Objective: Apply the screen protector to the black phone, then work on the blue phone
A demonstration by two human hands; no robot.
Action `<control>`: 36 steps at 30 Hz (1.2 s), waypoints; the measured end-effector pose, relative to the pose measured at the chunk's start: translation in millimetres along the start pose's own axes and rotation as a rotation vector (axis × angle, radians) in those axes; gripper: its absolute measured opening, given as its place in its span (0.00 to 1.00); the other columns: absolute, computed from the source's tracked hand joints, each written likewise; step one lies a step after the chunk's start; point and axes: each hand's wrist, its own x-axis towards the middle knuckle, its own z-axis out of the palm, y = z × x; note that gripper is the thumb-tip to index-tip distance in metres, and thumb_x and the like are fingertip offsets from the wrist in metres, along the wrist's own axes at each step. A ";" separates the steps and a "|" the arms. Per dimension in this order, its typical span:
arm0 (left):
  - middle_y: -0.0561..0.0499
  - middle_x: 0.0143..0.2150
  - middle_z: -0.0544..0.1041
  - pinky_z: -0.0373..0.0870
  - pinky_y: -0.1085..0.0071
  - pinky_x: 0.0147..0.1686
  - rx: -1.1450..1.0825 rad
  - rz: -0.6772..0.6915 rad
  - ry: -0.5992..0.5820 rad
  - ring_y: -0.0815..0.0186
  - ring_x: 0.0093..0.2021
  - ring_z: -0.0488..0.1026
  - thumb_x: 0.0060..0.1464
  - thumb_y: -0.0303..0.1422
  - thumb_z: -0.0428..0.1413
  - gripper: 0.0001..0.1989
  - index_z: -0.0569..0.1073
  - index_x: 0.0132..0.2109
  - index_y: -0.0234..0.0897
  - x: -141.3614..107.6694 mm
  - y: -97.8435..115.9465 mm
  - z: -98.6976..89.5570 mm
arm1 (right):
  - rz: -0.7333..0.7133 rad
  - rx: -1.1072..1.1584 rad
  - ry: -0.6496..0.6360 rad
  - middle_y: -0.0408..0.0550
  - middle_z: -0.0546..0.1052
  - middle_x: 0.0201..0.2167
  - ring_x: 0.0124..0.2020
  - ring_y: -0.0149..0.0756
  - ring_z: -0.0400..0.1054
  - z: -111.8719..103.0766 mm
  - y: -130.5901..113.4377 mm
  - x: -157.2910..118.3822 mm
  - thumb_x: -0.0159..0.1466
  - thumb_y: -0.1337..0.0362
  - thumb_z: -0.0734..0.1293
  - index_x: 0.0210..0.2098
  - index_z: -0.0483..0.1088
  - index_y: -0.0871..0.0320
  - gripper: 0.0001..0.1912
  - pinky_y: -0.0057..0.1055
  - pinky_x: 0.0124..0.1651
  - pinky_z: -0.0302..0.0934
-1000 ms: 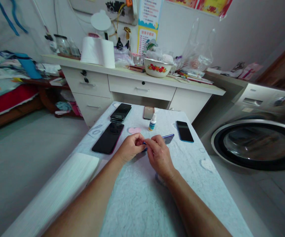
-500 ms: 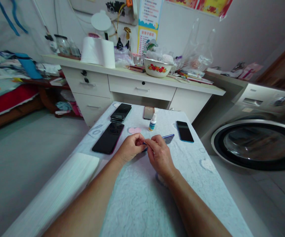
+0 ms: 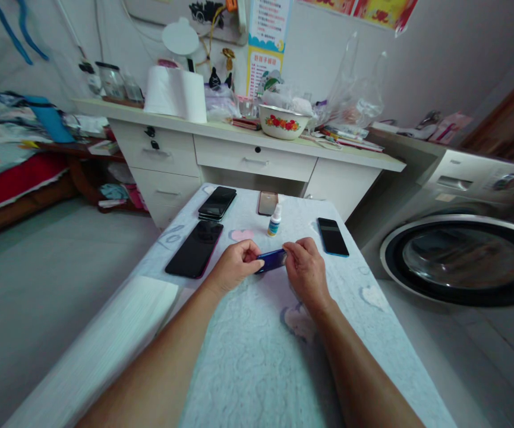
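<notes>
Between my two hands is a dark blue phone (image 3: pixel 271 261), tilted just above the cloth-covered table (image 3: pixel 239 368). My left hand (image 3: pixel 235 265) pinches its left end between thumb and fingers. At the right end my right hand (image 3: pixel 306 270) grips it, fingers closed around the edge. Just beyond the phone stands a small white bottle (image 3: pixel 274 221) with a blue and yellow label. A large black phone (image 3: pixel 195 249) lies to the left, with a stack of phones (image 3: pixel 217 203) behind it. Another phone with a blue edge (image 3: pixel 333 237) lies at the right.
A brownish phone (image 3: pixel 268 203) lies at the table's far end. Behind stands a white desk (image 3: pixel 257 156) with a flowered bowl (image 3: pixel 284 122) and a paper roll (image 3: pixel 174 94). A washing machine (image 3: pixel 462 232) is at the right, a bed (image 3: pixel 16 178) at the left.
My right hand has moved right, from near my left fingertips to the phone's right end. The blue phone has turned, and more of its surface shows between my hands.
</notes>
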 end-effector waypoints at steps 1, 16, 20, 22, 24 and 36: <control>0.60 0.22 0.62 0.54 0.77 0.24 -0.002 -0.005 0.000 0.75 0.23 0.58 0.42 0.31 0.59 0.09 0.67 0.31 0.34 -0.2 0.6 0.0 | 0.006 0.000 0.007 0.48 0.68 0.35 0.34 0.34 0.65 -0.5 2.1 0.4 0.62 0.72 0.60 0.41 0.74 0.58 0.13 0.30 0.39 0.62; 0.59 0.22 0.63 0.55 0.77 0.23 -0.006 -0.008 0.008 0.75 0.23 0.59 0.42 0.32 0.59 0.09 0.67 0.31 0.34 -0.6 0.5 0.3 | 0.078 -0.071 0.128 0.48 0.67 0.33 0.33 0.35 0.65 -5.2 29.7 4.7 0.61 0.70 0.59 0.39 0.75 0.58 0.13 0.33 0.39 0.63; 0.60 0.22 0.62 0.54 0.78 0.23 -0.004 -0.009 0.008 0.75 0.23 0.59 0.42 0.32 0.59 0.09 0.67 0.31 0.34 -0.3 -0.5 0.3 | 0.105 -0.073 0.148 0.48 0.68 0.33 0.33 0.36 0.65 -5.0 33.6 5.4 0.61 0.69 0.59 0.39 0.75 0.58 0.13 0.33 0.39 0.63; 0.60 0.22 0.62 0.54 0.78 0.23 -0.006 -0.014 0.007 0.75 0.23 0.59 0.42 0.32 0.59 0.09 0.67 0.31 0.34 -0.2 -0.4 0.5 | 0.126 -0.072 0.156 0.48 0.68 0.33 0.33 0.36 0.66 -5.6 34.3 6.2 0.62 0.68 0.59 0.38 0.75 0.58 0.13 0.33 0.40 0.63; 0.60 0.22 0.62 0.54 0.78 0.23 -0.010 -0.017 0.005 0.75 0.23 0.59 0.42 0.31 0.59 0.09 0.67 0.31 0.34 -0.3 0.1 0.6 | 0.147 -0.073 0.158 0.49 0.69 0.33 0.34 0.36 0.66 -6.5 34.1 6.9 0.62 0.68 0.60 0.38 0.75 0.59 0.12 0.33 0.40 0.63; 0.60 0.22 0.63 0.54 0.77 0.23 -0.007 -0.012 0.010 0.75 0.22 0.59 0.41 0.32 0.60 0.10 0.67 0.30 0.34 -1.3 3.6 0.4 | 0.216 -0.071 0.181 0.50 0.70 0.33 0.33 0.37 0.67 -9.8 35.3 9.1 0.61 0.67 0.61 0.37 0.77 0.59 0.13 0.35 0.40 0.63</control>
